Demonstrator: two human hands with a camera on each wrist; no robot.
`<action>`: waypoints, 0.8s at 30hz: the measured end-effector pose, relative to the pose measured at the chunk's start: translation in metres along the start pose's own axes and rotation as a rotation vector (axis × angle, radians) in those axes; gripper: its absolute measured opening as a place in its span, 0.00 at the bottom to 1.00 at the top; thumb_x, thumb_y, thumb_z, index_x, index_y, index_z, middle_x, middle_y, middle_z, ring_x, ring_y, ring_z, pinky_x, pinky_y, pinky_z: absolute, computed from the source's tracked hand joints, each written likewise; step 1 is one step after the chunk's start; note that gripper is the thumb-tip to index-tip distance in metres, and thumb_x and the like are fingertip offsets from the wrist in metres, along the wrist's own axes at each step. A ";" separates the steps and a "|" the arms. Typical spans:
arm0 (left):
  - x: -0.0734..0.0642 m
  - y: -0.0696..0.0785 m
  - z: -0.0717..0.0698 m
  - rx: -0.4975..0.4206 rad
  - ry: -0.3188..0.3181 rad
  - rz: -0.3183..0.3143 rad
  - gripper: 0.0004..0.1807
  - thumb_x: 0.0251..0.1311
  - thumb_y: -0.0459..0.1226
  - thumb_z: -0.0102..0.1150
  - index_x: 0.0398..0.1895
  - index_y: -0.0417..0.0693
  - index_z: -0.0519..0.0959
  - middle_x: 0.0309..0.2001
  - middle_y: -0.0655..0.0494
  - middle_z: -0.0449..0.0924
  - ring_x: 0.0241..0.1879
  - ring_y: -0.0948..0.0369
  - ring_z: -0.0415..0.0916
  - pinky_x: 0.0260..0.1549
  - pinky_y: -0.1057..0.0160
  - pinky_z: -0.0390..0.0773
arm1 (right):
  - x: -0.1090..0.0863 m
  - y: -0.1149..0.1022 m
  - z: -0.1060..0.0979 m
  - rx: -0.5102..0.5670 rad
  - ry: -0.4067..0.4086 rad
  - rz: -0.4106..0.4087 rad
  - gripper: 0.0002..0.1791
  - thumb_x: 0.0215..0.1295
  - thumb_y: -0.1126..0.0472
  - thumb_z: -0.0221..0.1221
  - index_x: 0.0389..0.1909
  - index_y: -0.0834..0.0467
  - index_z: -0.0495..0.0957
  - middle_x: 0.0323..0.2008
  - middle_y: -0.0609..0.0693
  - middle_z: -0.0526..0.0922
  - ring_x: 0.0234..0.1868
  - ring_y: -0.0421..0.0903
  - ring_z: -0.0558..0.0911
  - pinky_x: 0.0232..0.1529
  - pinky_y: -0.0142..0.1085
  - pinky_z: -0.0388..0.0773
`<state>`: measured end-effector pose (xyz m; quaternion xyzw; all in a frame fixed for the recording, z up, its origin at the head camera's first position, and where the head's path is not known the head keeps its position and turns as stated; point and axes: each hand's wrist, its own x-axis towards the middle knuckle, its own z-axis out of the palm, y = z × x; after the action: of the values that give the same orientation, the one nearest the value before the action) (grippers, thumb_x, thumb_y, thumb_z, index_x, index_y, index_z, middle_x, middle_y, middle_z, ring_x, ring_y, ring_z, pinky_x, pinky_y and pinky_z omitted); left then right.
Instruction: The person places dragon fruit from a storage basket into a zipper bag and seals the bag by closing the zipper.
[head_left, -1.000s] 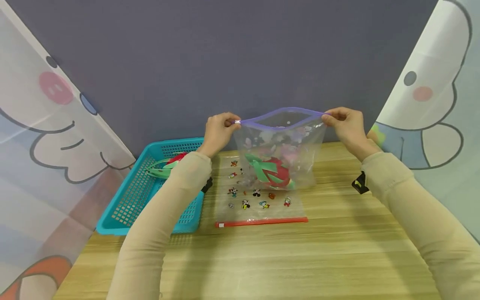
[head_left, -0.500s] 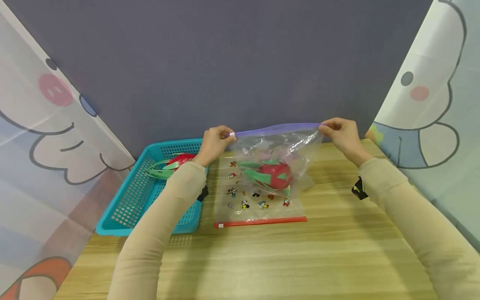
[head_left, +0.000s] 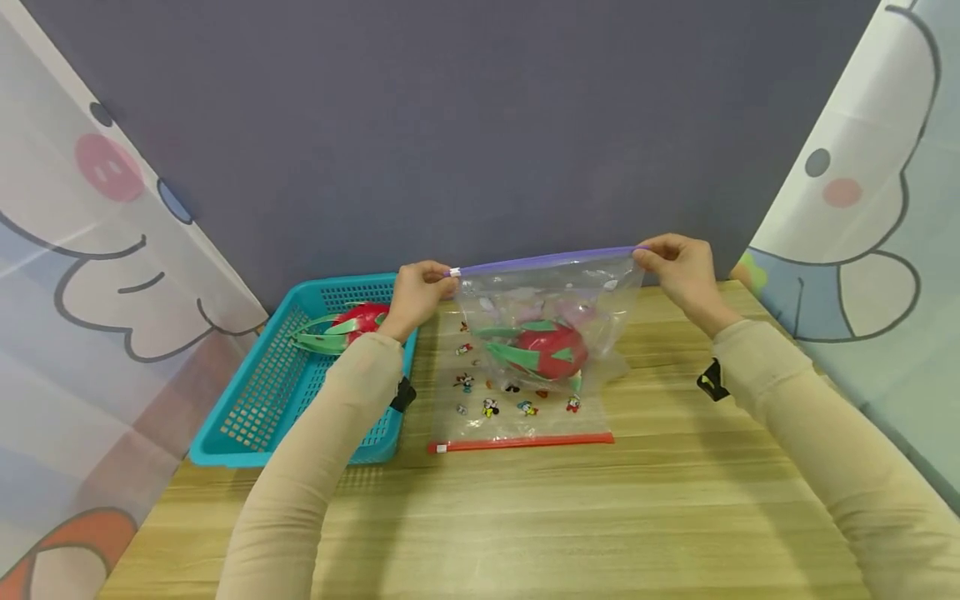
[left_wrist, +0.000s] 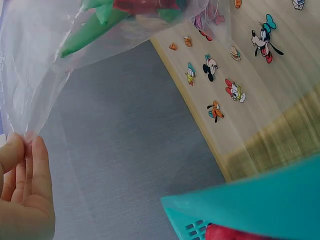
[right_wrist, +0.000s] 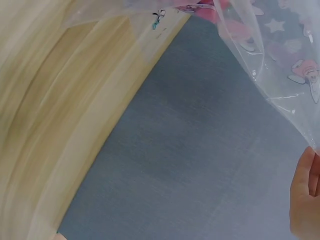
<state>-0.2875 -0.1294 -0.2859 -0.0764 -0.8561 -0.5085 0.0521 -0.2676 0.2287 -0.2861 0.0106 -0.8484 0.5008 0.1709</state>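
Note:
A clear zipper bag (head_left: 618, 312) with a purple top strip hangs between the two hands. Inside it lies a red dragon fruit with green leaf tips (head_left: 551, 350), seen through the plastic. My left hand (head_left: 417, 296) pinches the bag's left top corner, beside the white slider (head_left: 454, 272). The right top corner is pinched by my right hand (head_left: 684, 267). The purple strip is pulled nearly straight, its two edges close together. In the left wrist view, thumb and fingers of the left hand (left_wrist: 27, 190) meet on the plastic; the right hand (right_wrist: 306, 200) shows only partly in its view.
A second clear bag with a red zipper strip (head_left: 525, 442) and cartoon prints lies flat on the wooden table (head_left: 570, 525), partly under the held bag. At left stands a turquoise basket (head_left: 225, 454) holding another red dragon fruit (head_left: 360, 321). A grey wall panel (head_left: 480, 125) rises behind.
The bag's gaping mouth has drawn together into a nearly straight line. Both hands have lowered, the left also moving leftward, and the dragon fruit inside has tipped to lie more sideways.

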 end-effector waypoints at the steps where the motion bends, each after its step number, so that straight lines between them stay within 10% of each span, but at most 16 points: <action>1: 0.000 0.000 0.001 -0.013 0.007 -0.002 0.15 0.58 0.37 0.59 0.47 0.40 0.78 0.42 0.43 0.80 0.42 0.51 0.81 0.39 0.63 0.80 | 0.000 -0.001 -0.001 -0.008 -0.001 0.001 0.20 0.58 0.49 0.60 0.41 0.62 0.78 0.24 0.30 0.76 0.30 0.31 0.76 0.32 0.22 0.73; 13: -0.005 0.000 0.007 -0.135 0.021 -0.005 0.11 0.56 0.37 0.61 0.39 0.38 0.78 0.39 0.43 0.80 0.38 0.55 0.82 0.42 0.60 0.80 | -0.010 -0.007 0.003 -0.095 0.088 -0.106 0.21 0.57 0.52 0.62 0.47 0.62 0.78 0.39 0.46 0.83 0.39 0.37 0.78 0.39 0.24 0.74; 17: -0.007 -0.002 0.009 -0.130 0.027 0.000 0.11 0.56 0.38 0.61 0.38 0.38 0.79 0.38 0.44 0.81 0.36 0.56 0.82 0.40 0.63 0.80 | -0.013 -0.011 0.016 -0.139 0.143 -0.298 0.21 0.55 0.62 0.64 0.50 0.65 0.75 0.49 0.60 0.79 0.51 0.53 0.77 0.54 0.41 0.72; 24: -0.009 -0.002 0.007 -0.133 0.043 0.004 0.11 0.55 0.38 0.62 0.37 0.39 0.79 0.36 0.46 0.81 0.36 0.55 0.82 0.38 0.64 0.80 | -0.016 -0.034 0.056 -0.204 0.113 -0.790 0.16 0.52 0.69 0.65 0.43 0.69 0.78 0.42 0.63 0.81 0.46 0.58 0.79 0.50 0.48 0.74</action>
<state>-0.2794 -0.1249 -0.2921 -0.0705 -0.8189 -0.5657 0.0663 -0.2620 0.1619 -0.2866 0.2910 -0.8136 0.3099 0.3966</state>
